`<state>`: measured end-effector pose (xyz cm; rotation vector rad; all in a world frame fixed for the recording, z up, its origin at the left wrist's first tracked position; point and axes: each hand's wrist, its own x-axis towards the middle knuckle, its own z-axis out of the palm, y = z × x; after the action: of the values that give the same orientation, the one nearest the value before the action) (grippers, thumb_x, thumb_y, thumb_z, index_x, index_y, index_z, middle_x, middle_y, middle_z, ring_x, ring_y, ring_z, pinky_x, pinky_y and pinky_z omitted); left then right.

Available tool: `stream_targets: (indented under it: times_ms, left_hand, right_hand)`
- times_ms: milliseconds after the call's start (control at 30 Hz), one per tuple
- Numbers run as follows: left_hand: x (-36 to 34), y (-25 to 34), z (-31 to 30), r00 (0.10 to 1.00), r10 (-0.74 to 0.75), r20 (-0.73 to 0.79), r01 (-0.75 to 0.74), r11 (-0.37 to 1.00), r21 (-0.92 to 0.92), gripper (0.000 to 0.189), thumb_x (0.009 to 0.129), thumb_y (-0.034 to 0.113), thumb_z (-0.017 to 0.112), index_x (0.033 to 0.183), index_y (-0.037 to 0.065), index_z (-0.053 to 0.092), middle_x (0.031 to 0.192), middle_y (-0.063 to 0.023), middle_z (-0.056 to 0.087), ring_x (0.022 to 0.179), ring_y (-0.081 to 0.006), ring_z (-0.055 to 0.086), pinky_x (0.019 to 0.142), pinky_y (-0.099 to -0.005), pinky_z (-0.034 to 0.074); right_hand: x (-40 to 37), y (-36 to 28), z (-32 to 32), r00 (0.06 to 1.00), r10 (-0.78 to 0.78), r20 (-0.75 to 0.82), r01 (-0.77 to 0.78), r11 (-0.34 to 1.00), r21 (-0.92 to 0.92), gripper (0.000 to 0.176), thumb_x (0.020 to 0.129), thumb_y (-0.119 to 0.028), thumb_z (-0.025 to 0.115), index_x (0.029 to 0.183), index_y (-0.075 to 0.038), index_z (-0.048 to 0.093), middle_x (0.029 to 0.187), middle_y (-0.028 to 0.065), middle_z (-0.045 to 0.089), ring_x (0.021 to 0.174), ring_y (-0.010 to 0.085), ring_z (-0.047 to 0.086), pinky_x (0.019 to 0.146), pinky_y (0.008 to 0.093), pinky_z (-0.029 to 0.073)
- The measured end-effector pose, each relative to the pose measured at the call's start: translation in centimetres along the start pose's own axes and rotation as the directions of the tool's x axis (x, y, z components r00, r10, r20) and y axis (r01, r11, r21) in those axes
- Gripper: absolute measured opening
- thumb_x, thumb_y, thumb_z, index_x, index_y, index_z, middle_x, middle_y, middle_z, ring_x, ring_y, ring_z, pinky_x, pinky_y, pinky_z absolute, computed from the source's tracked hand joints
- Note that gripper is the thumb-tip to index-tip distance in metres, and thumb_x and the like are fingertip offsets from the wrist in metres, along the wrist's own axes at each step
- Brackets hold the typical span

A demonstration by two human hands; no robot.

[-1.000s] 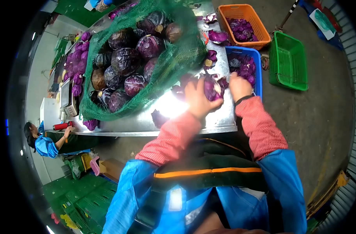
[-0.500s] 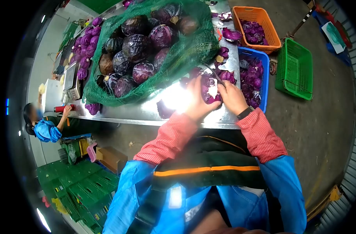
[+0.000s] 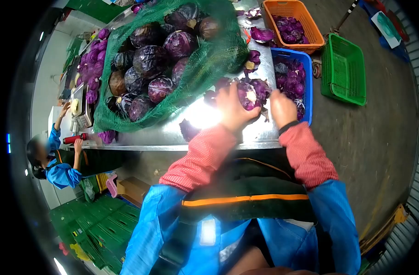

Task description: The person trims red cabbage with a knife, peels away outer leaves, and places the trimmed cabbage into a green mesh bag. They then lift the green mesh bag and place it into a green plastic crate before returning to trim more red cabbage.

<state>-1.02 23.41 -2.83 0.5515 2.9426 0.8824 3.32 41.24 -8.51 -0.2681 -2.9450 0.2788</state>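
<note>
Single head-worn view, facing forward and down, fairly close

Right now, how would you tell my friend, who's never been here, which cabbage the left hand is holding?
Find the shiny metal table, then the big green net of cabbages on it. Between that net and the blue crate, the left hand grips one purple cabbage. Unlike the round, dark ones in the net, it shows a big, ragged white patch.

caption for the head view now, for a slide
Left hand steadies a cut cabbage beside a green net of cabbages, right hand close by, crates beyond.
</note>
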Motion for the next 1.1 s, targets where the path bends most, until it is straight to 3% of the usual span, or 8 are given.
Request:
stream_targets:
  times_ms: [167, 233, 500, 767, 833, 900, 1000, 1100]
  left_hand:
    - [0.1, -1.9, 0.1, 0.998, 0.047, -0.042, -0.05, 0.996, -0.068, 0.102, 0.057, 0.04, 0.083, 0.139, -0.001, 0.038, 0.111, -0.0219, 0.049, 0.102, -0.0367, 0.052, 0.093, -0.0456, 0.045]
    - [0.4, -1.6, -0.3, 0.999, 0.048, -0.022, -0.049, 0.996, -0.075, 0.101, 0.057, 0.04, 0.083, 0.138, -0.002, 0.038, 0.111, -0.0224, 0.049, 0.101, -0.0367, 0.054, 0.092, -0.0444, 0.046]
    - [0.7, -2.3, -0.4, 1.0, -0.012, 0.0, 0.012, 0.993, -0.119, 0.102, 0.057, 0.041, 0.082, 0.138, -0.002, 0.038, 0.112, -0.0229, 0.05, 0.103, -0.0368, 0.054, 0.093, -0.0443, 0.046]
    - [0.9, -0.7, -0.1, 0.998, 0.051, -0.023, -0.052, 0.998, -0.038, 0.102, 0.055, 0.043, 0.084, 0.136, -0.003, 0.041, 0.111, -0.0227, 0.049, 0.102, -0.0363, 0.054, 0.092, -0.0448, 0.046]
    - [0.5, -0.5, -0.3, 0.991, 0.129, -0.046, -0.13, 0.991, -0.023, 0.102, 0.055, 0.043, 0.085, 0.136, -0.003, 0.041, 0.11, -0.0222, 0.049, 0.101, -0.0355, 0.054, 0.091, -0.0444, 0.046]
    - [-0.1, -0.7, -0.2, 0.976, 0.208, -0.067, -0.209, 0.978, 0.0, 0.102, 0.055, 0.042, 0.085, 0.136, -0.002, 0.041, 0.11, -0.0216, 0.05, 0.101, -0.0346, 0.054, 0.091, -0.0438, 0.046]
    - [1.1, -2.0, -0.6, 0.989, 0.149, 0.024, -0.146, 0.985, -0.088, 0.101, 0.056, 0.038, 0.085, 0.137, -0.002, 0.04, 0.113, -0.0217, 0.049, 0.104, -0.0343, 0.054, 0.093, -0.0424, 0.046]
    - [1.0, -2.7, -1.3, 0.983, 0.167, 0.072, -0.157, 0.98, -0.124, 0.103, 0.056, 0.037, 0.085, 0.139, -0.002, 0.038, 0.119, -0.0237, 0.048, 0.11, -0.0367, 0.052, 0.097, -0.0432, 0.045]
  right_hand:
    - [1.8, -0.6, -4.6, 0.999, 0.045, 0.027, -0.052, 0.916, 0.398, 0.028, 0.097, -0.028, 0.047, 0.099, -0.002, 0.056, 0.077, 0.0214, 0.067, 0.069, 0.0407, 0.065, 0.06, 0.0503, 0.052]
    - [1.2, -3.4, -6.5, 0.98, 0.062, 0.191, -0.137, 0.902, 0.411, 0.027, 0.097, -0.026, 0.048, 0.107, -0.003, 0.058, 0.087, 0.0235, 0.067, 0.078, 0.0415, 0.064, 0.068, 0.0507, 0.05]
    - [-3.0, -3.6, -5.0, 0.99, -0.143, 0.01, 0.137, 0.967, 0.214, 0.014, 0.092, -0.016, 0.053, 0.083, -0.005, 0.05, 0.07, 0.0151, 0.06, 0.06, 0.0321, 0.064, 0.052, 0.0406, 0.051]
    - [-0.4, -1.2, -0.4, 0.999, -0.031, -0.023, 0.033, 0.997, 0.074, 0.015, 0.093, -0.015, 0.05, 0.083, -0.004, 0.054, 0.066, 0.0157, 0.062, 0.056, 0.031, 0.066, 0.048, 0.0398, 0.052]
    - [2.2, 1.1, -1.0, 0.992, 0.121, 0.022, -0.122, 0.988, 0.094, 0.02, 0.095, -0.017, 0.047, 0.085, -0.002, 0.056, 0.065, 0.0185, 0.063, 0.059, 0.0343, 0.066, 0.048, 0.0438, 0.052]
    - [3.2, 1.6, -3.2, 0.996, 0.088, 0.01, -0.084, 0.91, 0.407, 0.028, 0.097, -0.025, 0.047, 0.087, 0.0, 0.056, 0.071, 0.0222, 0.065, 0.066, 0.0412, 0.065, 0.057, 0.0505, 0.052]
    - [1.9, -2.6, -6.0, 0.968, 0.081, 0.239, -0.175, 0.898, 0.403, 0.045, 0.089, -0.044, 0.058, 0.112, -0.005, 0.056, 0.085, 0.0259, 0.066, 0.08, 0.0429, 0.065, 0.07, 0.049, 0.052]
    - [2.1, -3.6, -4.8, 0.967, 0.089, 0.239, -0.203, 0.837, 0.509, 0.052, 0.089, -0.046, 0.058, 0.126, -0.011, 0.051, 0.103, 0.0232, 0.066, 0.092, 0.0401, 0.065, 0.076, 0.0459, 0.052]
